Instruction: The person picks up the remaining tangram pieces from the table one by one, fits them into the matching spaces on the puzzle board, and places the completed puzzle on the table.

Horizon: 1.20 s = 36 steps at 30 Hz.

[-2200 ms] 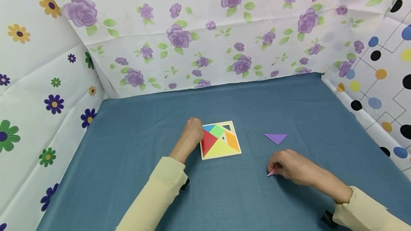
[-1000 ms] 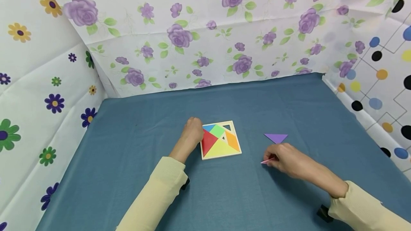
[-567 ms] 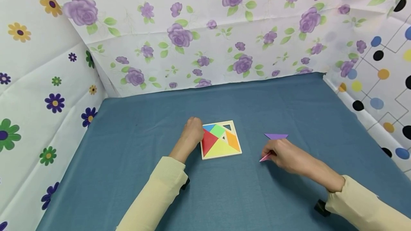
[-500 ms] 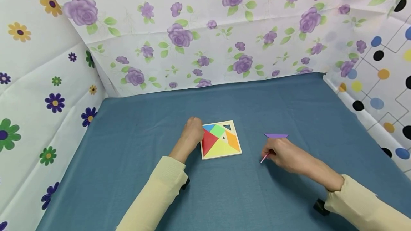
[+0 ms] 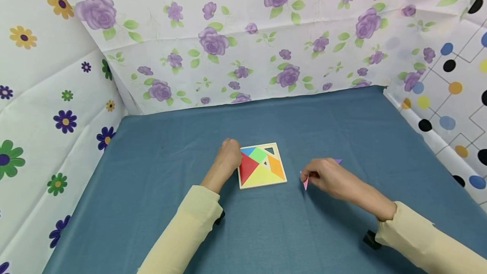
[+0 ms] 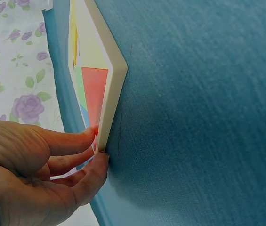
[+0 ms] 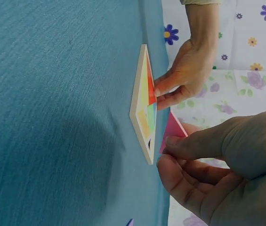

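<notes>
My left hand [image 5: 227, 155] grips a corner of a square wooden tangram tray [image 5: 262, 185]. In the left wrist view its thumb rests by the red triangle [image 6: 94, 92], with the fingers at the tray's outer edge. Also in the tray are a yellow triangle [image 5: 261, 177], an orange parallelogram [image 5: 275, 167], a green square [image 5: 258, 155] and a blue piece [image 5: 247, 151]. Gaps show at the upper right and centre. Right of the tray, my right hand [image 5: 327, 174] pinches a pink triangle [image 7: 174, 128] between thumb and fingers, above the cloth. It partly hides a purple triangle [image 5: 338, 161].
A blue cloth [image 5: 171, 160] covers the table. Behind it hangs a white sheet with purple roses [image 5: 213, 41]. Flowered sheeting [image 5: 34, 83] lines the left side and dotted sheeting [image 5: 452, 109] the right.
My right hand has moved left and away from me with the pink triangle, turning it so a point faces down. It now covers most of the purple triangle. Left hand and tray stay put.
</notes>
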Available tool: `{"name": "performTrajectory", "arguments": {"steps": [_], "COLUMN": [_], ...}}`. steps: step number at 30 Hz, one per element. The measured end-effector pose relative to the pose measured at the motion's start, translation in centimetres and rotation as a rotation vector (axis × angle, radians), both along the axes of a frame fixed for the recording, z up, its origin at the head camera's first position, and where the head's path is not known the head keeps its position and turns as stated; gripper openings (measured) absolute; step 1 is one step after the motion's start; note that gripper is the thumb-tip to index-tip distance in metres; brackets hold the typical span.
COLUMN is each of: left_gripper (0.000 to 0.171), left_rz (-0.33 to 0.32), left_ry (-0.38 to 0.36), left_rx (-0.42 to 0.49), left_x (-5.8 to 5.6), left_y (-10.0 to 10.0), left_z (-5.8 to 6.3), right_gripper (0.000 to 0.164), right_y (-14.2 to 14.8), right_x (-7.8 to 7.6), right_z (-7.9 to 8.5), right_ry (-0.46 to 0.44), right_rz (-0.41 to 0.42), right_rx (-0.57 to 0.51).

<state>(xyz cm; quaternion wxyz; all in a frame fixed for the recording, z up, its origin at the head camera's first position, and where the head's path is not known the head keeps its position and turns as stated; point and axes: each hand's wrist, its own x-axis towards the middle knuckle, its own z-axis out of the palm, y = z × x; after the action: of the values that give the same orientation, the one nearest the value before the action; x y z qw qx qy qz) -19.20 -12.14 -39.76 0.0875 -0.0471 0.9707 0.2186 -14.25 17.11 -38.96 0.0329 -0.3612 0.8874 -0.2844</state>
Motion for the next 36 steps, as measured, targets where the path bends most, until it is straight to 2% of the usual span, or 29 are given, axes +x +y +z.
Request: {"name": "performTrajectory", "arguments": {"steps": [5, 17, 29, 36], "left_gripper": [0.02, 0.02, 0.019, 0.02], "left_rz": [0.003, -0.002, 0.007, -0.006], "left_ry": [-0.008, 0.0, -0.009, 0.007], "left_rx": [-0.004, -0.004, 0.01, 0.004], "left_x": [0.0, 0.0, 0.2, 0.2], "left_y": [0.0, 0.0, 0.0, -0.1], "left_z": [0.0, 0.0, -0.1, -0.1], "right_gripper": [0.031, 0.02, 0.013, 0.018], "right_y": [-0.5, -1.7, -3.3, -4.6], "right_x": [-0.4, -1.3, -2.8, -3.4], "right_z": [-0.2, 0.3, 1.7, 2.0], "right_ry": [-0.015, 0.042, -0.1, -0.147], "right_rz": [-0.008, -0.05, -0.184, -0.227], "right_rx": [-0.009, -0.046, -0.129, -0.13]}}
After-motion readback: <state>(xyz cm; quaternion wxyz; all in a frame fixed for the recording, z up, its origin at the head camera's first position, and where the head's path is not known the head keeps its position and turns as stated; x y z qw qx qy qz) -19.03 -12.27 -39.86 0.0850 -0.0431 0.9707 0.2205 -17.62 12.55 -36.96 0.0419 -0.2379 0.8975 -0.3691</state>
